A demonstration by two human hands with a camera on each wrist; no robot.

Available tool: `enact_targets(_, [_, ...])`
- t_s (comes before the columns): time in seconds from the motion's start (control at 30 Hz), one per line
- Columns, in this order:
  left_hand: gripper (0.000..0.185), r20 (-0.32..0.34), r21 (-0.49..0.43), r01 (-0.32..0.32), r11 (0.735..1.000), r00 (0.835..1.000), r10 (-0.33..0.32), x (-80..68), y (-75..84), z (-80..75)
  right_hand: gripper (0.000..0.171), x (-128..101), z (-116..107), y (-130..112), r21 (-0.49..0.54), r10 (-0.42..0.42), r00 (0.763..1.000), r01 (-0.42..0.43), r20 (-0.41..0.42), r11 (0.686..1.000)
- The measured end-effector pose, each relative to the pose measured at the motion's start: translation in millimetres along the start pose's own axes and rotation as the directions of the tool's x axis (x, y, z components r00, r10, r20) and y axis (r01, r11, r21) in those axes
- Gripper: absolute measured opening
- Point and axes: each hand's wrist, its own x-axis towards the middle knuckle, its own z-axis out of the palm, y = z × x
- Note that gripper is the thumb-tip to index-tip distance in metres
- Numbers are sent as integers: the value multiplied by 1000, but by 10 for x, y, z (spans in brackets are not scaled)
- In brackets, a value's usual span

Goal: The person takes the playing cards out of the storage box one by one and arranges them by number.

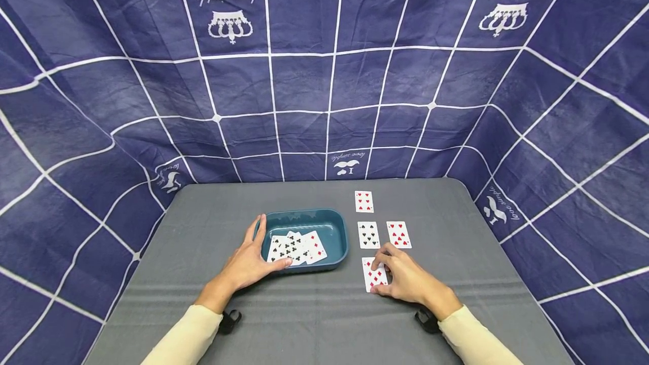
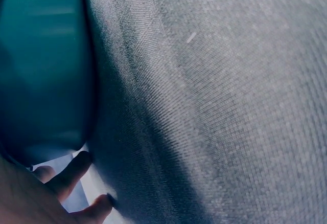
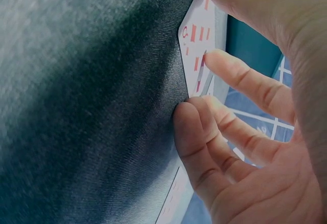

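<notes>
My left hand (image 1: 269, 244) rests against the near left corner of a teal tray (image 1: 334, 221), index finger straight along its left rim and thumb lying over the front rim. Several face-up cards (image 1: 296, 248) lie in the tray. In the left wrist view the tray's outer wall (image 2: 46, 65) fills the left, with my fingertips (image 2: 76, 168) at the bottom. My right hand (image 1: 377, 277) touches a red-pip card (image 1: 372, 276) flat on the grey table (image 1: 213, 224). The right wrist view shows the thumb at that card's (image 3: 196, 35) corner and the index fingertip on its face.
Three more face-up cards lie beyond my right hand: a red one (image 1: 364, 201) farthest, a black clubs card (image 1: 368, 235) and a red one (image 1: 399, 234) side by side. A blue cloth with white grid lines (image 1: 324, 72) hangs around the table.
</notes>
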Motion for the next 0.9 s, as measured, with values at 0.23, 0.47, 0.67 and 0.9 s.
enact_targets(0.23, [149,5,2,-1,1000,1000,1,-3,5,11,39,-6,-9,-11,1,-4,1000,4,4,1000])
enact_targets(0.47, [149,3,5,7,1000,1000,-7,-3,-5,9,41,12,-16,-16,8,-16,1000,16,-14,1000])
enact_targets(0.67, [150,6,-1,10,1000,1000,-10,-13,5,-3,39,104,-70,-50,1,-45,997,45,-62,999])
enact_targets(0.9, [149,10,-9,2,1000,1000,-2,-15,25,-12,39,323,-202,-172,-63,-49,992,42,-117,997])
